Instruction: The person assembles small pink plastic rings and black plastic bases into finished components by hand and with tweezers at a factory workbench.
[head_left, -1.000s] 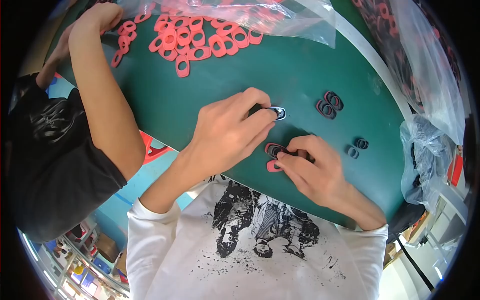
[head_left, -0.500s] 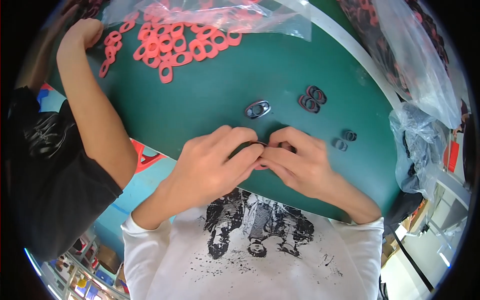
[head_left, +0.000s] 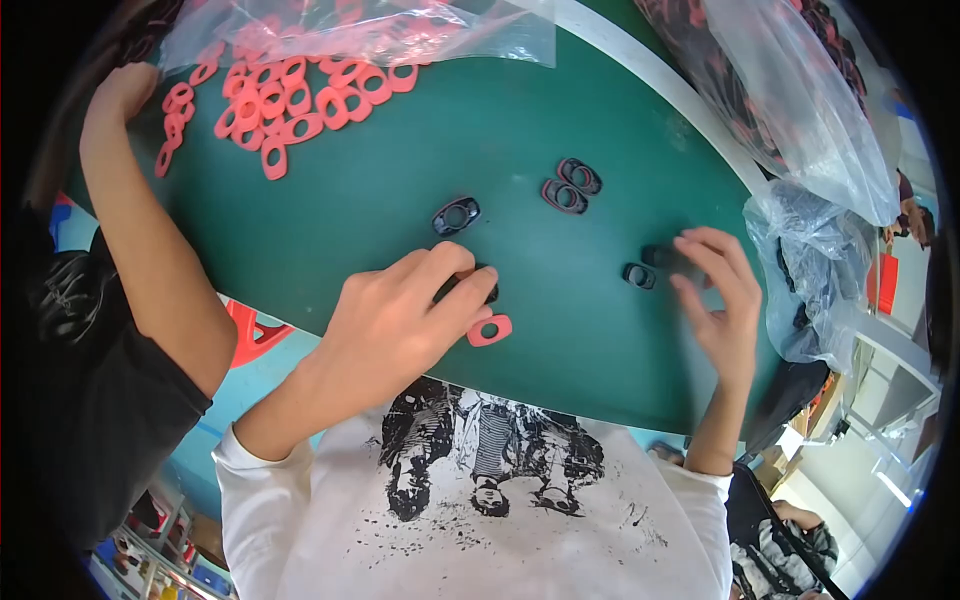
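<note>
Pinning a black oval ring on the green mat under my left hand, red ring just beside, I reach my spread-fingered right hand toward small black caps; best picked singly.

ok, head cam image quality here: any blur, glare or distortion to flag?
Head view: strong fisheye, the white table edge bows and the corners are black. The right hand is motion-smeared at the fingers; the left hand and the red ring beside it are sharp. Glare on the clear plastic bags. Lighting is even with soft shadows.
</note>
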